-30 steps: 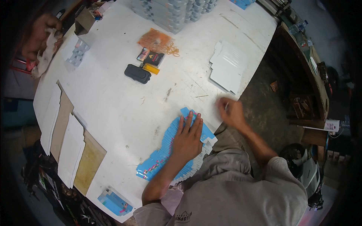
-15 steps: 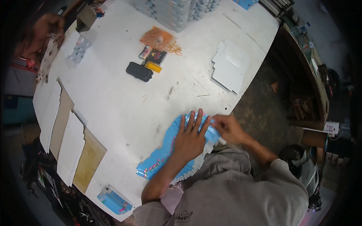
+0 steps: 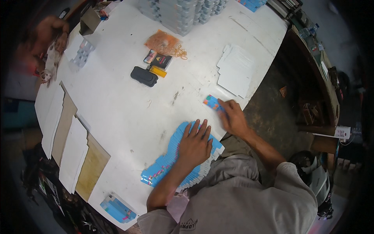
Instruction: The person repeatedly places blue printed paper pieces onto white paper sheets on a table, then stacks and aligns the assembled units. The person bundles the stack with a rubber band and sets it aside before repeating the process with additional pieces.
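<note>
A long overlapping row of flat blue cartons (image 3: 159, 168) fans out in a curve along the table's near edge. My left hand (image 3: 194, 145) lies on the upper part of that row, palm down with its fingers stretched. Away from the row, to the upper right, my right hand (image 3: 235, 118) pinches a small blue folded carton (image 3: 211, 101) with orange and green spots. This carton is just above the white table or touching it; I cannot tell which. My right fingers are slightly blurred and hide part of the carton.
White flat cartons (image 3: 237, 70) are stacked near the right edge. Beyond lie a black case (image 3: 143, 76), a yellow lighter (image 3: 157, 71) and an orange bag of rubber bands (image 3: 161, 41). Tall carton stacks (image 3: 177, 15) stand at the back. Another person's hand (image 3: 61, 42) touches a cat (image 3: 51, 62) at left.
My right hand has moved up and away from the end of the row and now has a small carton in it. My left hand has shifted slightly down and left on the row.
</note>
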### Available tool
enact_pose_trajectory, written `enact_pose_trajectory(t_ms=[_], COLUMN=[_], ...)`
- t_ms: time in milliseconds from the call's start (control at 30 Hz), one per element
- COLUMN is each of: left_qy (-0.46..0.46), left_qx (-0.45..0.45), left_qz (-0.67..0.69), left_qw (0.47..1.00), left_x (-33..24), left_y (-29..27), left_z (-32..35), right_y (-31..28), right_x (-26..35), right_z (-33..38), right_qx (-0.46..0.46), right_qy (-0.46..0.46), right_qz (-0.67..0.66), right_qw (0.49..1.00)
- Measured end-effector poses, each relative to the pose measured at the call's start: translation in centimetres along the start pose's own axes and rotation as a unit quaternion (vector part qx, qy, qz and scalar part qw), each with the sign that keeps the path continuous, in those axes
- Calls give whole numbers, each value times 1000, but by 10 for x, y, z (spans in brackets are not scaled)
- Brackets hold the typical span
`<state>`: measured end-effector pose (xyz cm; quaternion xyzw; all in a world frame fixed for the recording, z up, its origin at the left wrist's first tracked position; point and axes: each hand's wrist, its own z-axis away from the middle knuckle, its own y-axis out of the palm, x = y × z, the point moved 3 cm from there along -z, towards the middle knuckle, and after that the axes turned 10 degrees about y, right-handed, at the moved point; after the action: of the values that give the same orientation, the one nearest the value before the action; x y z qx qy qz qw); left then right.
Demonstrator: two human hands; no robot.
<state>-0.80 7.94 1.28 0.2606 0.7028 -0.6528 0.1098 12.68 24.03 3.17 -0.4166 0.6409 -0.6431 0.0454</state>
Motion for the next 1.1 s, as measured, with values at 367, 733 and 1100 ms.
enact_pose_trajectory(t_ms=[367, 733, 1100], left_qy=[21, 22, 20], left_qx=[16, -26, -46], left_qz=[-49, -35, 26], left_qw=[998, 999, 998], left_x=[-8, -12, -16], left_y=[-7, -10, -17], left_z=[-1, -1, 4], right_y=[-1, 14, -7], right_x=[-31, 0, -49], right_z=[-8, 33, -29], right_qx=[-28, 344, -142], right_qy=[54, 239, -49], right_qz=[10, -543, 91], right_qw=[998, 728, 984])
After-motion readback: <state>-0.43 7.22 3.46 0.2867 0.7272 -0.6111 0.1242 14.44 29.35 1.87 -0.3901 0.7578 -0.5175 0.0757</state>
